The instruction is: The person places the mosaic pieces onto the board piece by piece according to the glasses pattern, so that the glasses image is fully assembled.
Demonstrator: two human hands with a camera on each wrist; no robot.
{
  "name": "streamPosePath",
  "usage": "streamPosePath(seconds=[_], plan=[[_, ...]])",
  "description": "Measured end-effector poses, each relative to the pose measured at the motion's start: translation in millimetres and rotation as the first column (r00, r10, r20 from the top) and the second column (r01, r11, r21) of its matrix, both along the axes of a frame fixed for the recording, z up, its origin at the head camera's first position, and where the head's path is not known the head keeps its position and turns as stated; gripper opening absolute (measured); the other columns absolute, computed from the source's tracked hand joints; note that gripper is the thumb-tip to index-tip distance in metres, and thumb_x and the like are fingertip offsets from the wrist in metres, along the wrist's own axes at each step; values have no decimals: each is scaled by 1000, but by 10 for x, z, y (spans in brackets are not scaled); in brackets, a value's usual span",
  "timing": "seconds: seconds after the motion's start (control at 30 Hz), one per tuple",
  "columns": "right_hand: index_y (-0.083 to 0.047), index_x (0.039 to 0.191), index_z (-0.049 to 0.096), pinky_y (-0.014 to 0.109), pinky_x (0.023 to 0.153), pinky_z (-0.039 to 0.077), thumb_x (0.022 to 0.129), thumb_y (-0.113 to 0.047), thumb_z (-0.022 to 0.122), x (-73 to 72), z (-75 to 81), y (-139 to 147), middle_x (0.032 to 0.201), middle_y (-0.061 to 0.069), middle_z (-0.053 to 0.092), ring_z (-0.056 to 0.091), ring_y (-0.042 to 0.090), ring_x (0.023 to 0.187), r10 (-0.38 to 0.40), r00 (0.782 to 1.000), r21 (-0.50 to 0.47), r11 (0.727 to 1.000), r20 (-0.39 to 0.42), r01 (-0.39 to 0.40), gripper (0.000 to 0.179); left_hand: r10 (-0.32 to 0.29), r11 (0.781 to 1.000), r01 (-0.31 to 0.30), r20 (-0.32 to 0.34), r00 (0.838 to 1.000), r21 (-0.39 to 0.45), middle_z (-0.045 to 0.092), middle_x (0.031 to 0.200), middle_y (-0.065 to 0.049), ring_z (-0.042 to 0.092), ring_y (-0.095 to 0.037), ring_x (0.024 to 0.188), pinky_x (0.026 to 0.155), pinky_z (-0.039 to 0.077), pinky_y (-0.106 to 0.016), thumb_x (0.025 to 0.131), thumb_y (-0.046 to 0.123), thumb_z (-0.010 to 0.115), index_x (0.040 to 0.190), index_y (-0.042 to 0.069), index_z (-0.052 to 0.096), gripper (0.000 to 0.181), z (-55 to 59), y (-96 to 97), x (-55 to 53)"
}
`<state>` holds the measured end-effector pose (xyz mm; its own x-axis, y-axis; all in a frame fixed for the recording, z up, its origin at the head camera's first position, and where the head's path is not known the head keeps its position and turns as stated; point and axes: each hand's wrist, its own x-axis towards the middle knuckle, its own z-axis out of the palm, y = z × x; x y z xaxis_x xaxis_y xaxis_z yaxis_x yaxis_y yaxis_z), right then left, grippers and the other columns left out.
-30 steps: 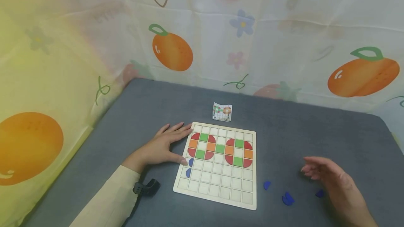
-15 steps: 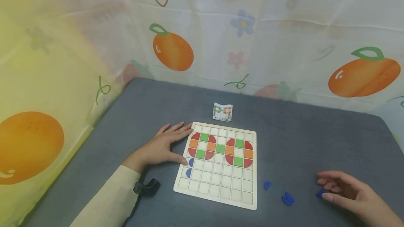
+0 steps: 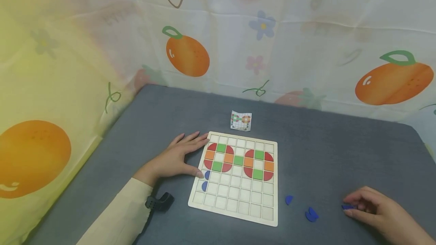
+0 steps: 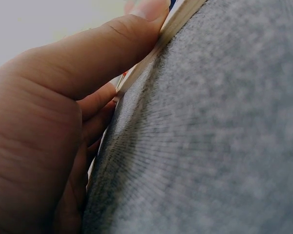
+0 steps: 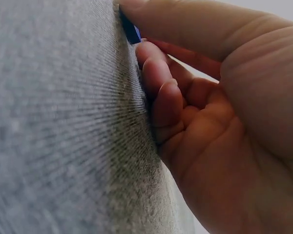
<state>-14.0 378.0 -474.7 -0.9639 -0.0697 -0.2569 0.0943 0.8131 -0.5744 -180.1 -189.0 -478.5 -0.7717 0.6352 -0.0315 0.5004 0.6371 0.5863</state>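
Observation:
A pale grid board [image 3: 276, 184] lies on the table with red, green and orange pieces forming two rounded shapes. Two blue pieces [image 3: 204, 186] sit in its left column. My left hand [image 3: 175, 158] rests along the board's left edge, fingers extended and thumb on the rim; the left wrist view shows the thumb [image 4: 122, 44] against the wooden edge. Over at the right, my right hand [image 3: 378, 207] pinches a small blue quarter-round-looking piece [image 3: 347, 207] at the table surface. In the right wrist view this blue piece [image 5: 130, 28] is partly hidden by the thumb.
Several loose blue pieces lie right of the board: one [image 3: 288, 199] by its edge and an overlapping or touching pair [image 3: 311, 214] farther right. Behind the board lies a small printed pattern card [image 3: 241, 120]. A fruit-patterned cloth [image 3: 218, 41] hangs behind the grey table [image 3: 323, 150].
My right hand has moved right and down to the far-right blue piece, and its thumb and fingers have closed on it. The left hand stays on the board's edge.

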Motion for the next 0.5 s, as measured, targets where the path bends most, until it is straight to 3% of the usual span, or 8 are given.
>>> streamPosePath(seconds=[0.13, 0.37, 0.5], plan=[[-14, 102, 74, 30, 63, 49, 101, -12, 80, 3, 25, -19, 99, 0, 59, 52, 9, 75, 4, 1000, 26, 1000, -16, -4, 7, 4, 1000, -4, 3, 1000, -1, 30, 175, 14, 15, -20, 165, 129, -3, -56, 79, 69, 89, 171, 24, 41, 113, 10, 5, 6], [-11, 95, 72, 37, 65, 52, 103, -12, 77, -72, 73, -161, 91, -3, 61, 57, 13, 78, 24, 999, 195, 981, -23, -19, 10, -2, 1000, 2, 2, 1000, 8, 30, 175, 13, 16, -23, 165, 128, -3, -58, 79, 68, 91, 171, 23, 40, 115, 13, 15, 2], [-7, 94, 71, 42, 67, 53, 105, -12, 74, -90, 71, -215, 91, 0, 60, 58, 17, 79, -1, 999, 205, 979, -47, 10, 12, -5, 1000, 5, 4, 1000, 15, 30, 176, 11, 16, -25, 165, 128, -3, -59, 79, 66, 91, 171, 23, 40, 114, 17, 17, 6]])
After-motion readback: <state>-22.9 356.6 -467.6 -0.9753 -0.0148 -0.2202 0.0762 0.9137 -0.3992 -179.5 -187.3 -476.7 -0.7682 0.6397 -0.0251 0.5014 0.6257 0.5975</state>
